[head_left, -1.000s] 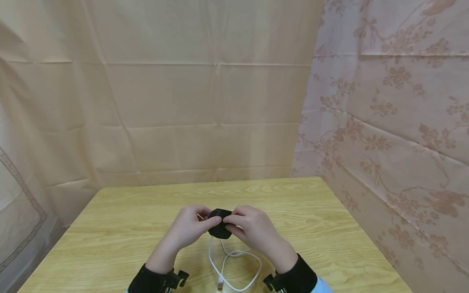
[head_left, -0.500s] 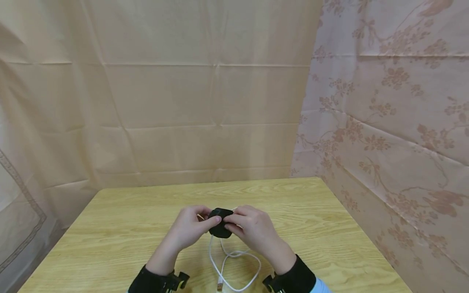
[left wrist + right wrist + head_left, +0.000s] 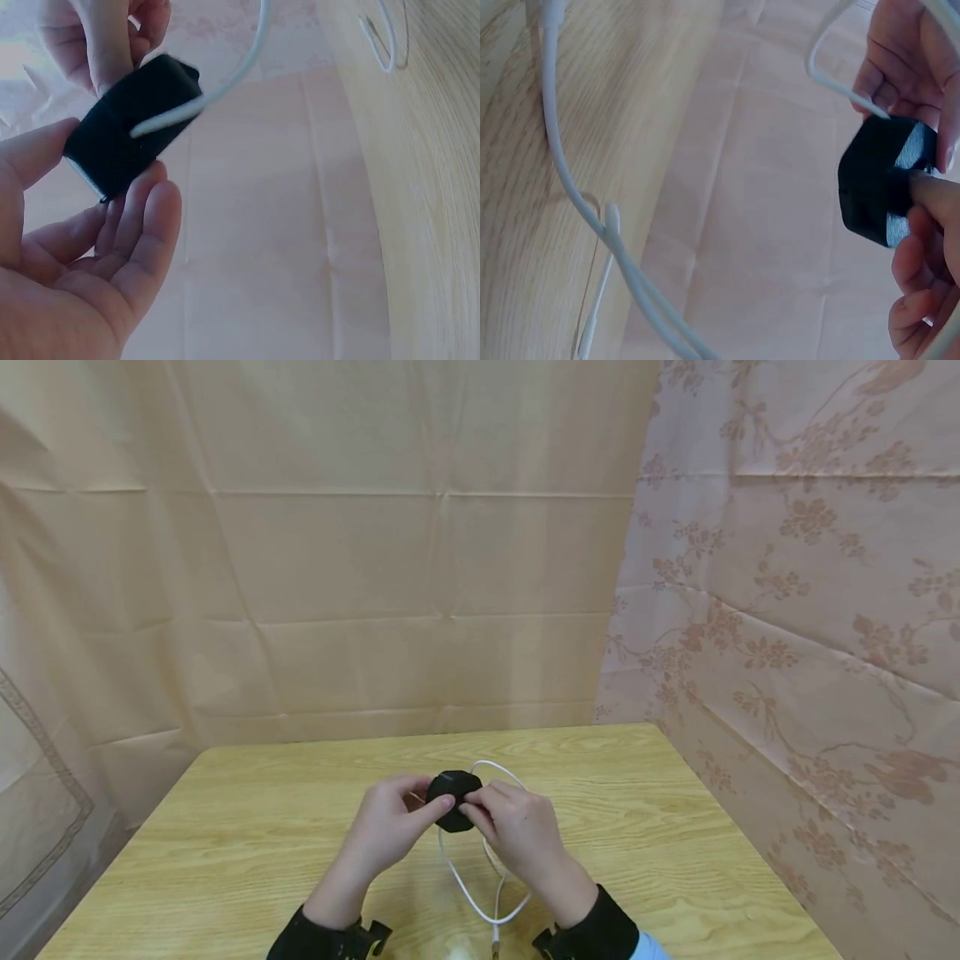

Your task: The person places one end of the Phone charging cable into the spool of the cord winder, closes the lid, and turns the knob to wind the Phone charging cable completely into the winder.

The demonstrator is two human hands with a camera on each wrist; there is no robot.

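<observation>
In the head view, a small black box with cut-off corners [image 3: 448,789] is held above the table between both hands. My left hand [image 3: 390,827] grips its left side, the thumb on the near face and the fingers behind. From the right, my right hand [image 3: 517,827] pinches the box with thumb and fingertips, near a dark raised part on its textured side [image 3: 911,146] in the right wrist view. A white cable [image 3: 169,116] comes out of the box in the left wrist view. Its lower loop [image 3: 457,877] hangs below the hands, with a metal-tipped plug [image 3: 495,935] at the near end.
A light wood-grain table [image 3: 262,827] spreads beneath the hands. Behind it hangs a beige cloth [image 3: 337,568], and a flower-patterned cloth [image 3: 787,610] lines the right side. Both wrists wear black bands [image 3: 600,927] with camera mounts.
The box has turned and risen slightly between the hands. A cable loop now shows beyond it, and the plug end has shifted to the right. Both hands still hold the box.
</observation>
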